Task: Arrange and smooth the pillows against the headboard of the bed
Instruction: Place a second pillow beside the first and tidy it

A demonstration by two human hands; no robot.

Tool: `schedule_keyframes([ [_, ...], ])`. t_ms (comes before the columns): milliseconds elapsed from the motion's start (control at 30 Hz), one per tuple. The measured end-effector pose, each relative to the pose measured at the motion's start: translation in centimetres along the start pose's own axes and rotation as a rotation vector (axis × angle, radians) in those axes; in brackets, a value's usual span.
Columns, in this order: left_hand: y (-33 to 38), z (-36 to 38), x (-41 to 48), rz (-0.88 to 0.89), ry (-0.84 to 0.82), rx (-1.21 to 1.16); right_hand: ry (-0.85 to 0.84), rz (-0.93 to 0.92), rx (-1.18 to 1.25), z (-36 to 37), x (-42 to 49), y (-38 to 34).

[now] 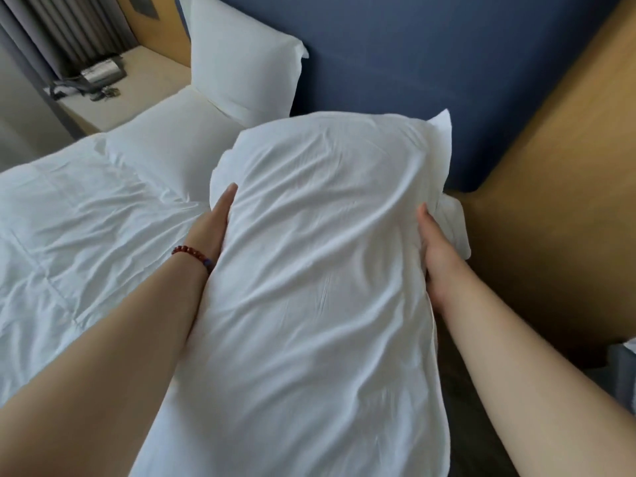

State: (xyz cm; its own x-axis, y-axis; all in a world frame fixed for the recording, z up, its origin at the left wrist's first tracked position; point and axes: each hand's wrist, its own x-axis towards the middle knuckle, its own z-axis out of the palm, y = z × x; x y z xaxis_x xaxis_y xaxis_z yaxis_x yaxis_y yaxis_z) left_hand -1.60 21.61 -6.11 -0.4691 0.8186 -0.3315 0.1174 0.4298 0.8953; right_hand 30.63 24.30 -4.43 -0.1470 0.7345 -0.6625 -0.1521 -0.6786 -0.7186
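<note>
From the head camera, we see the far pillow (241, 63) already propped against the headboard (413, 56) at the bed's (86, 218) other side. The second pillow (320, 270) is not yet placed: we hold it between our hands, its top corner near the headboard. Our left hand (215, 222) presses flat, fingers straight. Our right hand (435, 249) holds the opposite edge with its fingers hidden, so we cannot tell its grip. We judge that setting down and smoothing remain.

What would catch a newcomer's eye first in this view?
The big white pillow fills the centre, held between the left hand, flat on its left side, and the right hand, gripping its right edge. A second pillow stands against the blue headboard at upper left.
</note>
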Motion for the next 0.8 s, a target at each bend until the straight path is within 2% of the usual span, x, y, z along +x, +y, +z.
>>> schedule_keyframes([
  [200, 8.0, 1.7, -1.9, 0.179, 0.102, 0.032, -0.11, -0.113, -0.024, -0.4, 0.0, -7.6],
  [467, 16.4, 6.3, -0.1, 0.366, 0.259, 0.03, -0.221, -0.268, 0.106, -1.9, 3.8, -13.8],
  [600, 18.6, 7.6, 1.6, 0.396, 0.317, 0.059, -0.268, -0.302, 0.148, -2.9, 6.1, -15.3],
  [800, 20.2, 9.2, 5.3, 0.384, 0.327, 0.099, -0.235, -0.289, 0.177, -3.5, 9.5, -15.6],
])
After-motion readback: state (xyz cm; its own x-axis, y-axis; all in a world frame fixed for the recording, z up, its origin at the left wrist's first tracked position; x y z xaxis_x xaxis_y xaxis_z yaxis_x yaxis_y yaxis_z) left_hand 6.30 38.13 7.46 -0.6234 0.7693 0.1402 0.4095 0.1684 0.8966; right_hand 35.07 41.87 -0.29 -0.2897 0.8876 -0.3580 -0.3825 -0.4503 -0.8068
